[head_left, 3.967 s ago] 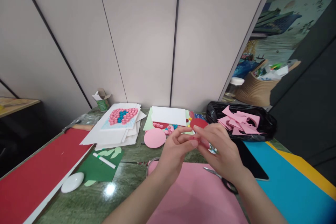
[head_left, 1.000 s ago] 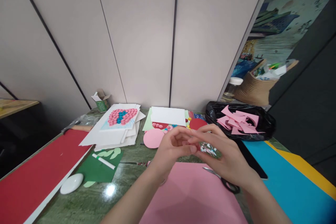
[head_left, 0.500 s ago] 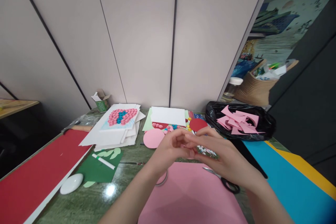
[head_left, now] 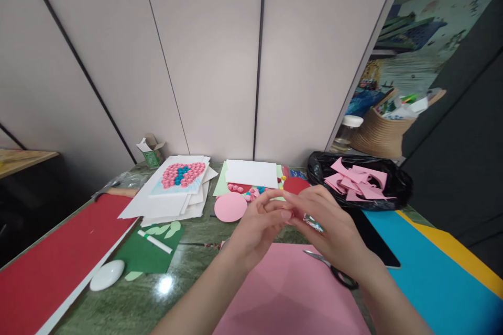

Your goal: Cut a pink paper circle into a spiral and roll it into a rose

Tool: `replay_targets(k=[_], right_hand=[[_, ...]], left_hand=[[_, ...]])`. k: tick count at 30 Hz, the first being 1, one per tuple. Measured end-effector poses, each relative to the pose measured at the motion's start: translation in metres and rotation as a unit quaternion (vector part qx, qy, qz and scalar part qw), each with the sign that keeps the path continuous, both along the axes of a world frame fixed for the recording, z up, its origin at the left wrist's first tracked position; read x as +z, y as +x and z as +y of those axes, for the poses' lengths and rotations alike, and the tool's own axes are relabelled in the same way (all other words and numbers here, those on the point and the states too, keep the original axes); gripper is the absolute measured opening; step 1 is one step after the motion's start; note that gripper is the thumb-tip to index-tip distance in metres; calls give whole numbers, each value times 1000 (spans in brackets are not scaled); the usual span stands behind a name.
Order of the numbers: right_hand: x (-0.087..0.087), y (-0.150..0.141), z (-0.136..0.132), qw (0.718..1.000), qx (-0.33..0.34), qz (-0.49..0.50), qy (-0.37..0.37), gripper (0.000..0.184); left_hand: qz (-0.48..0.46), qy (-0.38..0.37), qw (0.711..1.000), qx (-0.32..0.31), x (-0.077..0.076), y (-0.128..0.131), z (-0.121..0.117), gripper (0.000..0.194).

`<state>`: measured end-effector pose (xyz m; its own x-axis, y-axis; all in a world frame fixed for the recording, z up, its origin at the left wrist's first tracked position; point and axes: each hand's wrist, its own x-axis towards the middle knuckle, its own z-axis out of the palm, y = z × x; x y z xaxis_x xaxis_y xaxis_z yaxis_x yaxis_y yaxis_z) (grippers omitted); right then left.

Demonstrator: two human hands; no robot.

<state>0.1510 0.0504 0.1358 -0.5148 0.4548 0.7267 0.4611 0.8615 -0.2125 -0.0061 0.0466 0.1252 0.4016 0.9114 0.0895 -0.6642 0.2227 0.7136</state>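
My left hand and my right hand meet above the table, fingertips pinched together. Between them shows a bit of a small pink paper piece, its shape mostly covered by the fingers. Below lies a large pink sheet of paper. Scissors with black handles rest on its right part, under my right wrist. Just beyond my left hand is a pink paper circle. A red paper circle lies behind my right hand, with small pink and blue paper rolls to its left.
A picture with a pink and blue heart tops a stack of white paper. A black bag holds pink scraps. Left are a red board, a white mouse and a marker; blue card lies right.
My fingers have shifted and closed in more tightly around the small pink paper piece. My left hand has moved slightly right. The things on the table stay put.
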Motion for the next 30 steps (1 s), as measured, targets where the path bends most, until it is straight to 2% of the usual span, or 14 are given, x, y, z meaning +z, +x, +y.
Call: replay_targets(k=[6,10,16,20,22,26,30], right_hand=[[-1,2,-1,1000,-11,-3,-15,51],[-2,4,-1,999,-20,0,-26,46],[2,4,-3,996,-4,-24,-86,48],[11,1,-8,987,22,-63,-149,47],[14,0,-9,983,18,-76,-163,48],[9,2,-7,989,-3,-52,-135,49],[-1,5,-1,998,-31,-19,-49,50]], left_hand=[[65,49,995,53,-4,-4,2,34],[114,83,988,64,-3,-7,4,36],[207,111,972,7,4,-20,7,35],[232,114,964,-65,7,-29,8,40],[236,113,962,-82,7,-31,9,41],[220,101,969,-43,5,-24,8,38],[128,70,989,8,1,-10,6,33]])
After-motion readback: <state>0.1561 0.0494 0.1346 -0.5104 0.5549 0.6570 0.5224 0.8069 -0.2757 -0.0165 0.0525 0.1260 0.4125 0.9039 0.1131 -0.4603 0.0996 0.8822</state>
